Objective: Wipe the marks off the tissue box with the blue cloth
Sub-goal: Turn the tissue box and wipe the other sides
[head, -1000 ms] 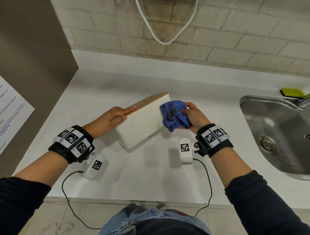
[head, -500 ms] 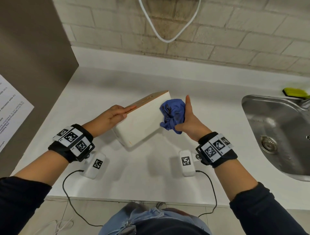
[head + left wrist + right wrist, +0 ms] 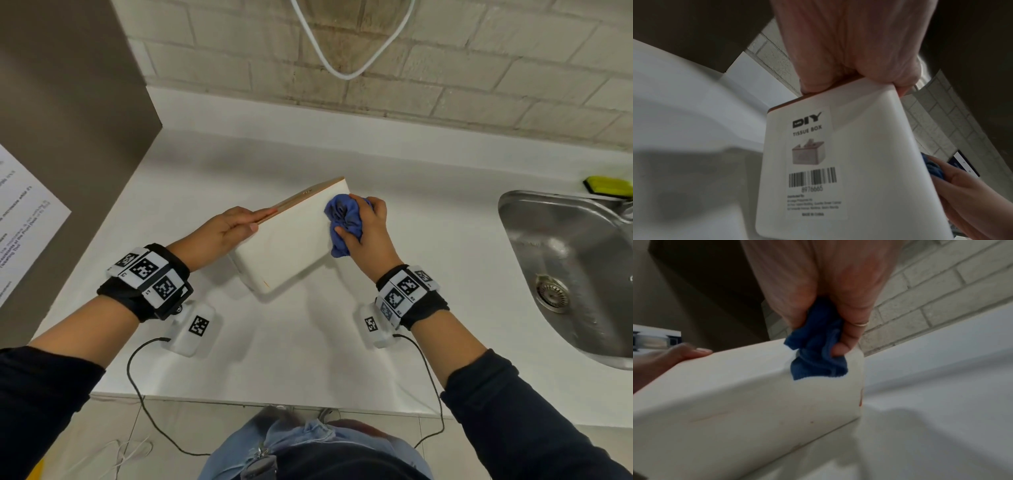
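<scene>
A white tissue box (image 3: pixel 291 243) with a wooden lid stands tilted on the white counter (image 3: pixel 308 359). My left hand (image 3: pixel 250 222) grips its left end, fingers along the lid and thumb on the white side. In the left wrist view the box's labelled underside (image 3: pixel 859 162) faces the camera. My right hand (image 3: pixel 356 222) holds the bunched blue cloth (image 3: pixel 344 219) and presses it on the box's side face near the upper right corner. The right wrist view shows the cloth (image 3: pixel 818 356) against the box (image 3: pixel 735 394), with small reddish marks (image 3: pixel 860 402) on its right edge.
A steel sink (image 3: pixel 565 267) is set into the counter at the right, with a yellow-green sponge (image 3: pixel 608 186) behind it. A brown panel (image 3: pixel 68 137) carrying a paper sheet (image 3: pixel 24 219) walls off the left. A white cable (image 3: pixel 346 73) hangs on the brick wall.
My right hand has turned over and closed round the cloth, shifting it from the box's right end onto its side face. My left hand keeps its hold on the box.
</scene>
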`<state>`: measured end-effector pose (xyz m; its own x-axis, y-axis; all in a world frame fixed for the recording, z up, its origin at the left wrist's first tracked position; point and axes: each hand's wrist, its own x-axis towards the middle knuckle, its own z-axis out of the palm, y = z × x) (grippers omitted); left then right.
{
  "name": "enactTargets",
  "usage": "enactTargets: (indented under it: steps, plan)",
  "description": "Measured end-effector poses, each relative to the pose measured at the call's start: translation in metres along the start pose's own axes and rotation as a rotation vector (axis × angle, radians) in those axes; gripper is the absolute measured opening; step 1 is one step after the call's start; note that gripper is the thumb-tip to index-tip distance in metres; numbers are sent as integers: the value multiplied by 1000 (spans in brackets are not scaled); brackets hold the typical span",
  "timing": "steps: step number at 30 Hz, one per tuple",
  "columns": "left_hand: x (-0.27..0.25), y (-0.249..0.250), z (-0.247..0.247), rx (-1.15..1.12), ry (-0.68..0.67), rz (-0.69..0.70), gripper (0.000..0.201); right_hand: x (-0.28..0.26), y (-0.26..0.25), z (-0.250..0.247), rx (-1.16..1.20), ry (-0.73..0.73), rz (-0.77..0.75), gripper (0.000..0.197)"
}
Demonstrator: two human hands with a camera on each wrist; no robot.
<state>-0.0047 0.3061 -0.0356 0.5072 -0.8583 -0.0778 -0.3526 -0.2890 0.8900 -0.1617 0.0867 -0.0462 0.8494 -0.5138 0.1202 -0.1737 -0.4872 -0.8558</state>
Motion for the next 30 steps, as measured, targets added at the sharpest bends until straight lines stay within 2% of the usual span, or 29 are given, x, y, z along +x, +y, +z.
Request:
enactTargets:
  steps: [2, 4, 8, 13, 20, 24, 26, 28, 30]
  plan:
    - [0, 0, 0, 3, -7, -11, 41, 3, -7, 9, -17, 56, -25, 44]
    - [-1, 0, 0, 3, -2, -16, 38, 3, -21, 20, 7, 44, -67, 40]
    - [0, 6, -2, -38, 24, -14, 35, -4, -43, 45, -45, -98, -220, 41]
    - [1, 2, -7, -68, -7, -33, 35, -29, -64, 61, -182, -231, -404, 46]
    - [-2, 8, -7, -69, -50, -11, 35, -50, -57, 71, -363, -530, -634, 44]
    - [-4, 11, -5, -11, -26, -6, 36, -47, -42, 49, -434, -629, -604, 34]
    - [-5, 12, -4, -1, -12, 6, 37, -41, -27, 32, -517, -632, -602, 26]
    - [-5, 13, -4, 5, -13, 11, 36, -30, -10, 12, -567, -528, -518, 21]
    - [-5, 12, -4, 23, -3, 10, 36, -22, 6, -9, -539, -332, -320, 20]
